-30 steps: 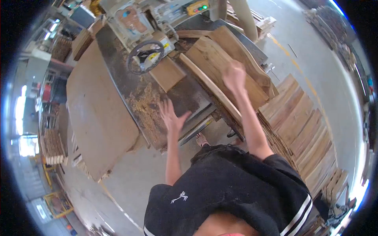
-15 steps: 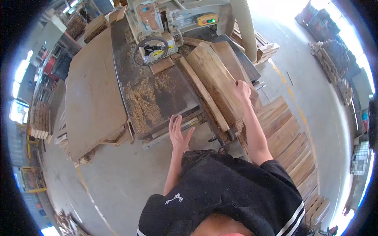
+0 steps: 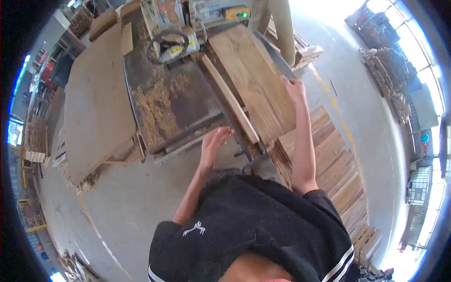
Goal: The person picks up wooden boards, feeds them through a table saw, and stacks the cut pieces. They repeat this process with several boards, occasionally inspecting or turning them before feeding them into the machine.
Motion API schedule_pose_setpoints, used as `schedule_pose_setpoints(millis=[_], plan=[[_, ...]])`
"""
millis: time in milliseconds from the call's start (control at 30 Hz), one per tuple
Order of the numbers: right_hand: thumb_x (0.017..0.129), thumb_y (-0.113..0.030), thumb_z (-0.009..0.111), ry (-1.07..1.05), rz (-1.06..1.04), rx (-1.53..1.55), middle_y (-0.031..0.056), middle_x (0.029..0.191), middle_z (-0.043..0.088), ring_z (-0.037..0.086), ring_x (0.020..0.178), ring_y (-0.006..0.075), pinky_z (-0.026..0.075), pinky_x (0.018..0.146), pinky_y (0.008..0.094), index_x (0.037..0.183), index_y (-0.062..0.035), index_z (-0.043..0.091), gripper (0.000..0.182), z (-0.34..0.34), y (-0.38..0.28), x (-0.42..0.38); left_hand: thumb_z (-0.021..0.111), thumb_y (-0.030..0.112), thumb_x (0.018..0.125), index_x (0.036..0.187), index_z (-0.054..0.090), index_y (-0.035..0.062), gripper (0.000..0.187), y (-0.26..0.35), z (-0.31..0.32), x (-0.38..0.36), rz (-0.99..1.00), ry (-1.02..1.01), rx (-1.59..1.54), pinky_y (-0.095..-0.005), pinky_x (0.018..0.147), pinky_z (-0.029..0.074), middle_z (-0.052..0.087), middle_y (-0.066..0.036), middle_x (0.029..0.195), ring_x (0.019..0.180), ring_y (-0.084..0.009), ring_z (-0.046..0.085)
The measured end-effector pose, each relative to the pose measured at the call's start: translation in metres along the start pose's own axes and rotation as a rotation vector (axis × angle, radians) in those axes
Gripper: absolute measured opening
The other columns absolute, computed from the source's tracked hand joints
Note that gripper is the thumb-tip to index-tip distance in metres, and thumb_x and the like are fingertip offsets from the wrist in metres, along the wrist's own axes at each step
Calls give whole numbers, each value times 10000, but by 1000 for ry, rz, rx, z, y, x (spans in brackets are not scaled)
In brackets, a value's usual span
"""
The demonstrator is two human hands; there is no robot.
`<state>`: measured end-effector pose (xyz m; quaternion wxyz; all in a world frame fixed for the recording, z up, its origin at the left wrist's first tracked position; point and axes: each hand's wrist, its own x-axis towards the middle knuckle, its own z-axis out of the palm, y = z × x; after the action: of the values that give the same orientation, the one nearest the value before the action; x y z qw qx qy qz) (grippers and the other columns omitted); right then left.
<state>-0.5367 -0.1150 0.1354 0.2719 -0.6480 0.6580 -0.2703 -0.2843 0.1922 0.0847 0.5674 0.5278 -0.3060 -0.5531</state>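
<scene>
A wide wooden board (image 3: pixel 251 77) lies flat on the right side of the machine table, its grain running away from me. My right hand (image 3: pixel 294 89) is at the board's right edge with its fingers curled against it; the exact grip is partly hidden. A narrow wooden strip (image 3: pixel 230 98) lies along the board's left side, with a gap between them. Holding nothing, my left hand (image 3: pixel 217 140) hovers by the table's front edge, its fingers extended and slightly bent.
The machine has a handwheel (image 3: pixel 167 47) and a control box (image 3: pixel 237 13) with a lit green light. Wood shavings (image 3: pixel 155 110) cover part of its dark table (image 3: pixel 192 103). A large brown sheet (image 3: pixel 96 98) is at left. Stacked planks (image 3: pixel 336 162) stand at right, beside a hose (image 3: pixel 282 33).
The tilted board has come down flat, covering the one behind it. My right hand stays at its edge. My left hand's spread fingers have drawn together. The view has shifted slightly.
</scene>
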Motion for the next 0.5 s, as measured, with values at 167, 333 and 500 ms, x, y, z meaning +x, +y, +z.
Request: schedule_pose_setpoints(millis=[167,333,500], plan=[[1002,-429,779,-143,28,526,61,913,775,657,835,119,524,784,320,1141,2,826,455,44,-2,-56,519,498,1138,1482,596,-8,617,3,18,3,-95,-81,-83,-474,1156,469,659,-138,1485,1343,-285,643],[1038,-475,728,-131,75,663,32,929,751,620,880,93,510,842,307,1168,34,795,530,120,-20,-129,663,365,1098,1426,585,-58,541,-34,-18,-6,-273,63,-487,-411,1052,584,712,-125,1338,1206,-212,701],[1075,-504,646,-291,221,701,1,700,524,463,733,100,402,683,358,909,30,712,563,169,-34,-168,700,311,1081,1410,603,-40,491,-29,-41,-49,-179,324,-423,-375,942,618,732,-114,1286,1117,-194,732]])
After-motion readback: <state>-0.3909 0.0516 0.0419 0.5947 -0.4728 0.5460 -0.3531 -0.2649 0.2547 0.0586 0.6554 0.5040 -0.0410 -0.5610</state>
